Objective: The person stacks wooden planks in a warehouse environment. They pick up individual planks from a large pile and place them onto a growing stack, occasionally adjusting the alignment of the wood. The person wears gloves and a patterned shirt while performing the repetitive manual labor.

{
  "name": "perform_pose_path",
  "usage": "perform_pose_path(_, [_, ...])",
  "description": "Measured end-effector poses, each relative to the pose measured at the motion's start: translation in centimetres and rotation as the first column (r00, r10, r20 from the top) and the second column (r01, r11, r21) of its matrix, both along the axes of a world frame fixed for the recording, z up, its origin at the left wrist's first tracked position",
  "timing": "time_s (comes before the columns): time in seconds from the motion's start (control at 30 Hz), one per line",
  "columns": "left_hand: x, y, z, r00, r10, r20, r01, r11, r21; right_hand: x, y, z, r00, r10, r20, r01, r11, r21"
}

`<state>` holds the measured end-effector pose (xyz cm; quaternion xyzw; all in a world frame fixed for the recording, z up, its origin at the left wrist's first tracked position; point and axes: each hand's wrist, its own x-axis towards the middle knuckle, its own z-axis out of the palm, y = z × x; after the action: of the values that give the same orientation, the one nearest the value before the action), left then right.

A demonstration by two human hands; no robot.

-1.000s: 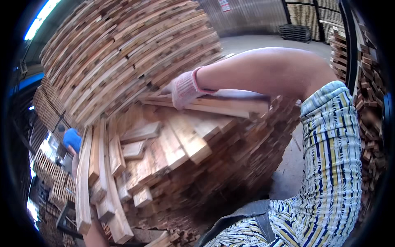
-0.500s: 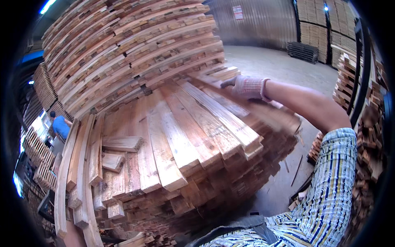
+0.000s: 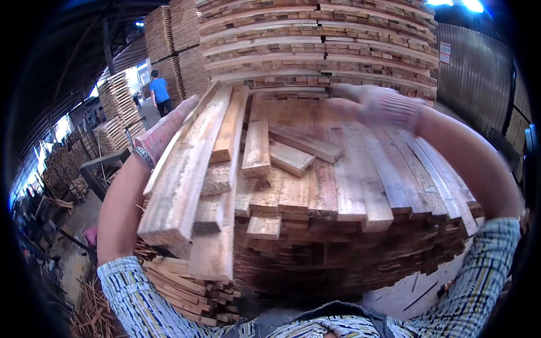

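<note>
My left hand [image 3: 168, 130], in a pale knitted glove, lies along the outer side of the leftmost wooden board [image 3: 189, 169]. Its fingers look stretched out toward the board's far end, though some are hidden behind the wood. Several boards beside it lie loosely over one another, their near ends jutting past the stack. My right hand [image 3: 389, 107], gloved too and smeared by motion, is above the far part of the board stack [image 3: 366, 191]. Its fingers point left, apart, with nothing seen in them. Two short wood pieces [image 3: 307, 143] lie crosswise on top, between the hands.
A tall pile of layered boards [image 3: 315, 50] rises directly behind the stack. Back left, a person in a blue shirt [image 3: 159, 90] stands near more wood piles. Thin wood strips [image 3: 180, 287] lie below at the near left. A corrugated metal wall [image 3: 473, 73] is back right.
The view has turned left, bringing my left hand and forearm into sight. My right hand has come away from the boards at the stack's right side, toward the far middle.
</note>
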<state>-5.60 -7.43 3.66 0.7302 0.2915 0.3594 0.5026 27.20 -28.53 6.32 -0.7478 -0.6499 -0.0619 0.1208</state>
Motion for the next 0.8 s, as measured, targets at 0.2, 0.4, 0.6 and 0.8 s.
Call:
perform_pose_path(0.2, [0.1,1.4,0.2,0.985,-0.171,-0.033,0.156,0.948,-0.279,-7.2,13.0,-2.9,0.934,0.287,-0.213,-0.308,0.948,-0.075])
perform_pose_path(0.4, [-2.0,1.4,-2.0,0.955,-0.226,0.194,0.272,0.927,-0.259,-16.4,14.8,-1.1,0.534,0.271,-0.801,-0.285,0.949,0.131])
perform_pose_path(0.6, [-1.0,-1.1,-1.7,0.918,-0.202,0.341,0.319,0.887,-0.335,-16.5,16.1,-0.3,0.511,0.214,-0.833,-0.327,0.944,0.042])
perform_pose_path(0.8, [-1.1,-4.0,-1.7,0.914,-0.162,0.372,0.271,0.926,-0.262,-15.6,14.0,-1.0,0.486,0.307,-0.819,-0.259,0.945,0.200])
